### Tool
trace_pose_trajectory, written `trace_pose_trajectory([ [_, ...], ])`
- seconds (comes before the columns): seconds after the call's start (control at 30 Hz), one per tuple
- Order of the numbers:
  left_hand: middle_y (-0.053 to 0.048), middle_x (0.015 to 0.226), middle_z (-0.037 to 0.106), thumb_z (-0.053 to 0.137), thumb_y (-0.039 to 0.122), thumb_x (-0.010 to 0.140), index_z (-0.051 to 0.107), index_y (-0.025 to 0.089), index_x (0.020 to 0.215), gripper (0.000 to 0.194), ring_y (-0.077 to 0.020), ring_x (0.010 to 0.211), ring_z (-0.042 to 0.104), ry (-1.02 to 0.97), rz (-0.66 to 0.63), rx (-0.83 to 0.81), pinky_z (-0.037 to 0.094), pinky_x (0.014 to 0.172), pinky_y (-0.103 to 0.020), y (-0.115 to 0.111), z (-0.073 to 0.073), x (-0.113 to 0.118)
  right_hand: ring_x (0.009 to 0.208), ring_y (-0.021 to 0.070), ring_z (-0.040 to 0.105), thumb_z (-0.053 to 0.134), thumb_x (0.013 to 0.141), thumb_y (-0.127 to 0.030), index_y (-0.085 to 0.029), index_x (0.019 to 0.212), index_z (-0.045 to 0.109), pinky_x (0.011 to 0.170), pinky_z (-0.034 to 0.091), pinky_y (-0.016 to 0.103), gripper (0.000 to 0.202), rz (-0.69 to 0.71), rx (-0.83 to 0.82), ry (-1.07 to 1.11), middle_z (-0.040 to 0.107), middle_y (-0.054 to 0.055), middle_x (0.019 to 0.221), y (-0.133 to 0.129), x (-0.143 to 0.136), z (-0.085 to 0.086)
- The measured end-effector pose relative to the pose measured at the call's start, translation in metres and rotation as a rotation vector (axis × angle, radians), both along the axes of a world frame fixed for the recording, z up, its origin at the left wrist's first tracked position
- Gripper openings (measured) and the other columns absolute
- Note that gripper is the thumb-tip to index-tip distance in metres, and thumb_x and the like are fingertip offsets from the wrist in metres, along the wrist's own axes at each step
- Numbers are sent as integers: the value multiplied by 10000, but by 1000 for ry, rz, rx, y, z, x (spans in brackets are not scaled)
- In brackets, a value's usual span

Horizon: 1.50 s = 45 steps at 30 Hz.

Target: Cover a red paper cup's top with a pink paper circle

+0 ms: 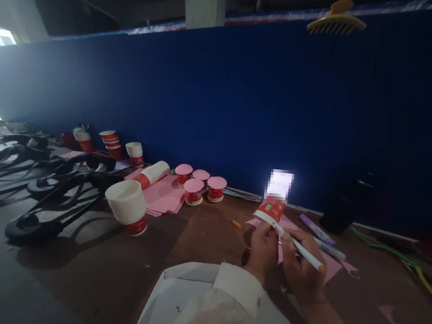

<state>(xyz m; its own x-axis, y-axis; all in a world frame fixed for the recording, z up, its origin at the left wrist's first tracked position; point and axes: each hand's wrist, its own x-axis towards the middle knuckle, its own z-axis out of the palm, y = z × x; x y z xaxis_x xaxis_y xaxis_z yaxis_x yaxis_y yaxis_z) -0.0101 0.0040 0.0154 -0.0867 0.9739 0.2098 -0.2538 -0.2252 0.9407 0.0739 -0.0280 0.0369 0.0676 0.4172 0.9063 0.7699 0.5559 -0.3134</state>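
Observation:
My left hand is closed at the lower rim of a red paper cup, which tilts away from me; the far fingers are partly hidden. In my right hand is a white marker with an orange end, gripped like a pen, its tip close to the cup's rim. An orange marker cap lies on the brown tabletop to the left. Under and beside my hands are pink paper pieces, a purple marker and another pale marker.
Several short red cups with pink round tops stand left of my hands, beside pink sheets. A stack of paper cups and black headsets are further left. A white box is in front of me; a blue partition stands behind.

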Motion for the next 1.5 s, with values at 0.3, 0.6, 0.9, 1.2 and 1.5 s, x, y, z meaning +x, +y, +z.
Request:
trace_pose_trajectory([
  [0.3,-48,838,673,608,302,804,660,183,864,143,-193,840,588,-138,-112,18,481,830,-315,0,-1,2,788,211,647,584,946,-280,-179,921,665,767,504,373,132,-38,-8,-2,695,60,842,1,1,-1],
  [0.6,-25,780,648,654,326,793,642,180,835,153,-181,800,572,-170,-129,33,480,803,-312,-1,2,-1,767,211,638,581,943,-289,-194,894,660,755,500,370,133,-47,-27,-4,688,54,816,0,2,2],
  [0.9,-21,778,634,616,277,792,627,184,815,97,-175,803,569,-182,-140,42,473,799,-302,0,1,0,776,206,632,590,940,-258,-192,895,656,760,489,367,104,0,-15,-1,687,52,826,-1,1,1],
  [1.2,1,727,607,607,227,786,607,182,780,46,-149,745,546,-171,-143,-18,476,753,-272,-1,-1,2,792,208,643,576,944,-280,-203,900,657,786,498,377,120,-6,-24,-19,698,51,823,-4,-3,5],
  [1.5,-23,771,622,627,324,849,643,184,831,142,-165,771,553,-129,-114,-25,481,749,-280,-6,-6,4,811,226,657,570,950,-338,-207,933,682,788,509,393,173,-61,-61,19,715,66,863,-1,0,1],
])
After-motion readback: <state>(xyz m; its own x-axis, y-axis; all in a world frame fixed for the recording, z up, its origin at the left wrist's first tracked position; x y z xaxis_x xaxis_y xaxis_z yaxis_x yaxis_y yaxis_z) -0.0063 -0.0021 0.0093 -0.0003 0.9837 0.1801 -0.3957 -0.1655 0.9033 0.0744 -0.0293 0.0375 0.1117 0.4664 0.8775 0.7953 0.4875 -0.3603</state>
